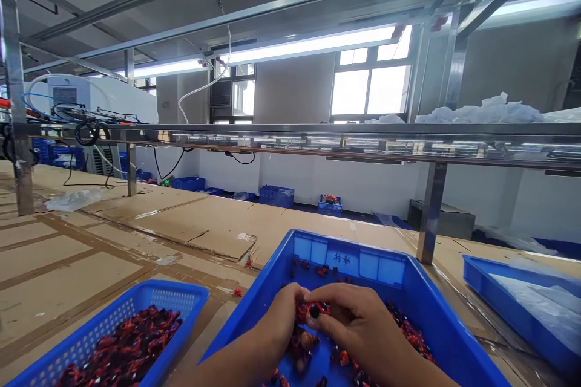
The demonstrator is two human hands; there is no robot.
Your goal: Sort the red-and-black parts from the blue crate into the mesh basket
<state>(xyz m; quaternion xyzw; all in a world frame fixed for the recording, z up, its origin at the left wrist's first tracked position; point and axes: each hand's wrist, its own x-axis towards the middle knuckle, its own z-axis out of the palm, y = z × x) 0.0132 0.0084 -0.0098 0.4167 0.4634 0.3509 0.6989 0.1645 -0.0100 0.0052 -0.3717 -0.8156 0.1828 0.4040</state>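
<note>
Both of my hands are together over a large blue bin (447, 305) that contains many small red and black pieces. My right hand (363, 317) is closed, with thumb and fingers pinching a small red and black piece (315, 311) that has a round black end. My left hand (282, 319) is closed against the same cluster, its fingertips partly hidden behind the pieces. More red and dark pieces (411, 332) lie scattered on the bin floor, mostly along the right side. Their exact kind is too small to make out.
Left of the bin stands a blue perforated basket (190, 308) heaped with similar pieces. A blue tray (521, 308) with white plastic sits at the right. Cardboard covers the table (181, 224). A metal shelf post (431, 211) rises behind the bin, and one red piece (237, 292) lies between containers.
</note>
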